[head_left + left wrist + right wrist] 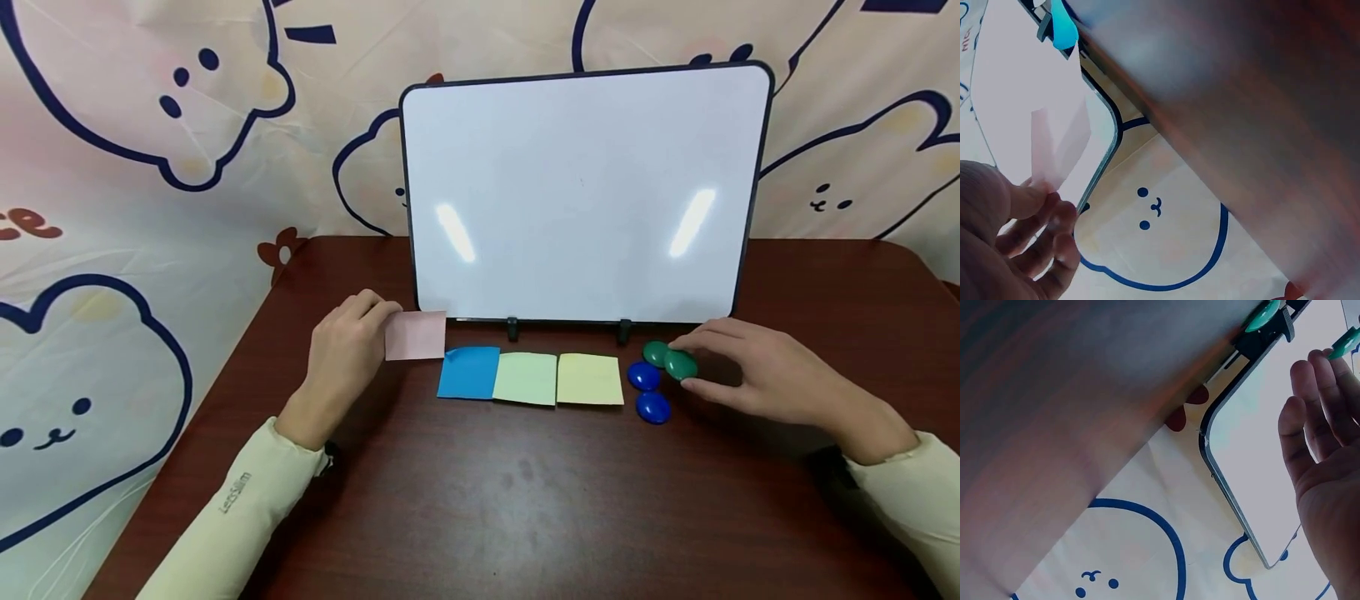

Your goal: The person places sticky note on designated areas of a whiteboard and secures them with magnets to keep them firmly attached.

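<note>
Table point(517, 508) bore an upright whiteboard point(585, 183), left hand point(347, 346) and right hand point(776, 375) near its lower corners.
Left fingers pinched a pink note point(415, 337) by its edge, seemingly leaving its face uncovered; three notes point(525, 379) lay before the board. Right fingers, narrowly parted, pinched a green disc point(681, 365) beside three other discs point(653, 407).

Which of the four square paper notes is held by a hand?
The pink square paper note, pinched by the left hand. The blue note, pale green note and yellow note lie in a row on the dark brown table.
</note>
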{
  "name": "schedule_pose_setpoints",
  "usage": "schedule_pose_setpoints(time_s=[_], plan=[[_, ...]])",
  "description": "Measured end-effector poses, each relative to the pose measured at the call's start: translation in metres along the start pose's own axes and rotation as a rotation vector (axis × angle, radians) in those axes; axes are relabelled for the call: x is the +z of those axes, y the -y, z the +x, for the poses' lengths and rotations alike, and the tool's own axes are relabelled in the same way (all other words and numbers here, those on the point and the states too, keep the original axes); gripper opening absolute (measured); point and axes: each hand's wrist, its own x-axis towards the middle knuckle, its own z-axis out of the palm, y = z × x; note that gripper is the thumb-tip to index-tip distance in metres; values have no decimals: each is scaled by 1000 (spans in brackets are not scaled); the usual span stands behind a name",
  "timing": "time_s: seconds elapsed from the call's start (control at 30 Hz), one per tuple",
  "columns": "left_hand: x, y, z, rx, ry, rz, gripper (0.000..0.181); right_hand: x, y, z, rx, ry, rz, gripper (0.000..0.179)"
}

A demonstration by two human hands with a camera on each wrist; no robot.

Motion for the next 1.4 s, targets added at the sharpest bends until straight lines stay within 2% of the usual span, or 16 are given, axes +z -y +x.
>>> schedule_pose_setpoints(time_s=[0.23, 0.57, 0.8, 1.03, 1.23, 1.4], plan=[[0, 0, 1, -48, -8, -73, 14, 2, 1, 5, -7, 21, -6, 46], [8, 1, 9, -57, -60, -131, 8, 5, 3, 14, -24, -5, 5, 44], [12, -1, 18, -104, -47, -175, 8, 7, 4, 17, -32, 16, 8, 43], [18, -1, 27, -157, -74, -237, 8, 8, 3, 17, -49, 1, 5, 43], [24, 0, 36, -202, -90, -239, 10, 8, 2, 16, -59, 10, 2, 42], [28, 0, 43, -154, -127, -190, 13, 7, 2, 17, -55, 13, 4, 42]])
